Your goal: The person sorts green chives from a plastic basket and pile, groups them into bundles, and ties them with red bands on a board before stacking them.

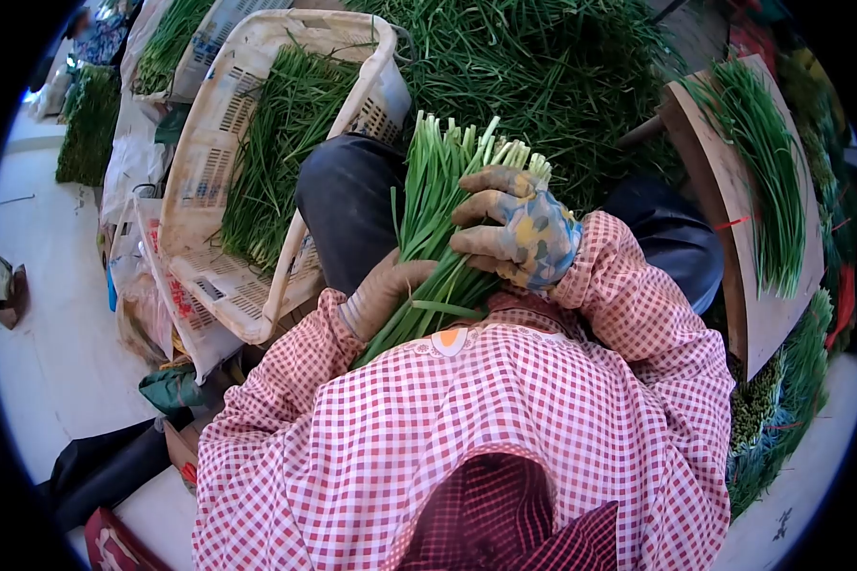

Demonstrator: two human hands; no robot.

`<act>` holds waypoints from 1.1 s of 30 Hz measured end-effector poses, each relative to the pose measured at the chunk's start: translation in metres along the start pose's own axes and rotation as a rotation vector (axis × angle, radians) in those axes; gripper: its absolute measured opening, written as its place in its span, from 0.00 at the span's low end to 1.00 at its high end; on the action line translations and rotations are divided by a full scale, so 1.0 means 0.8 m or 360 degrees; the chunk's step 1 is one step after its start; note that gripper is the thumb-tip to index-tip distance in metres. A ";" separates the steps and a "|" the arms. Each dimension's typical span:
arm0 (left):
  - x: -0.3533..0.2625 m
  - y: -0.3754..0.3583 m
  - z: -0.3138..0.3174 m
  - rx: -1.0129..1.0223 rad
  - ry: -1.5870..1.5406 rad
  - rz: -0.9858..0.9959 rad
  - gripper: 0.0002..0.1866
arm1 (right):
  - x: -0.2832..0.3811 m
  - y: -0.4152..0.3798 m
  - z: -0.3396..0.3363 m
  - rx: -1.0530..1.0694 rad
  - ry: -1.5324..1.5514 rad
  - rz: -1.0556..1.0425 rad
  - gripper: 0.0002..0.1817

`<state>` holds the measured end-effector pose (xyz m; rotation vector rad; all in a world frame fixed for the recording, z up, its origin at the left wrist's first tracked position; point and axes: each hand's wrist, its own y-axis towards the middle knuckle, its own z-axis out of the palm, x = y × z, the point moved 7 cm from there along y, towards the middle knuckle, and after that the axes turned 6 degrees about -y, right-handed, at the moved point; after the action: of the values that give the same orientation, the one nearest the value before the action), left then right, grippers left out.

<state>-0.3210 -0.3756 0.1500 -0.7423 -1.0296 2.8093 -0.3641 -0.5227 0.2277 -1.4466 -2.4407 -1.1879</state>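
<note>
A thick bunch of garlic chives [432, 195] lies slanted across my lap, its pale cut ends pointing away from me and its leafy ends against my checked smock. My left hand [388, 293], in a dusty glove, is closed round the lower, leafy part. Higher up, my right hand [516, 228] curls its fingers over the stems near the pale ends. Its glove is patterned blue and yellow, with worn, dirty fingers. The right thumb is hidden. A few leaves stick out loosely on the left of the bunch.
To the left a dirty white plastic crate [183, 224] holds more chives. A big heap of loose greens [543, 67] lies ahead. On the right, a bunch [776, 190] rests on a wooden board [733, 190]. Further bundles [781, 428] are stacked beside it.
</note>
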 end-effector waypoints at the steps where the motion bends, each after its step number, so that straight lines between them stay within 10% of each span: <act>1: 0.000 -0.001 0.003 0.0000 0.0000 -0.0001 0.29 | 0.000 -0.002 0.001 -0.0015 -0.0042 0.0023 0.17; 6: 0.003 0.003 -0.015 -0.0010 -0.0007 -0.0017 0.30 | -0.012 -0.008 -0.006 -0.0189 0.0226 0.0219 0.11; 12: 0.004 -0.007 -0.002 0.0049 -0.0215 0.0094 0.36 | -0.103 -0.060 0.002 -0.1312 0.1771 0.1481 0.13; 20: 0.000 -0.013 -0.001 -0.0252 0.0376 0.0115 0.53 | -0.136 -0.074 0.025 -0.0999 0.1725 0.2299 0.12; 25: 0.004 -0.016 -0.014 -0.0300 0.0294 0.0132 0.52 | -0.252 -0.098 -0.015 -0.1269 0.1136 0.2159 0.09; 28: 0.003 -0.019 -0.024 -0.0342 0.0313 0.0118 0.52 | -0.305 -0.126 -0.058 -0.0060 -0.0520 0.2097 0.21; 33: -0.006 -0.025 -0.028 -0.0520 0.0444 0.0216 0.43 | -0.256 -0.208 -0.005 0.1445 -0.0111 0.1932 0.34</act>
<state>-0.3084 -0.3478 0.1499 -1.2382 -1.4462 2.5628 -0.3799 -0.7161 0.0492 -1.9599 -1.2034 0.2001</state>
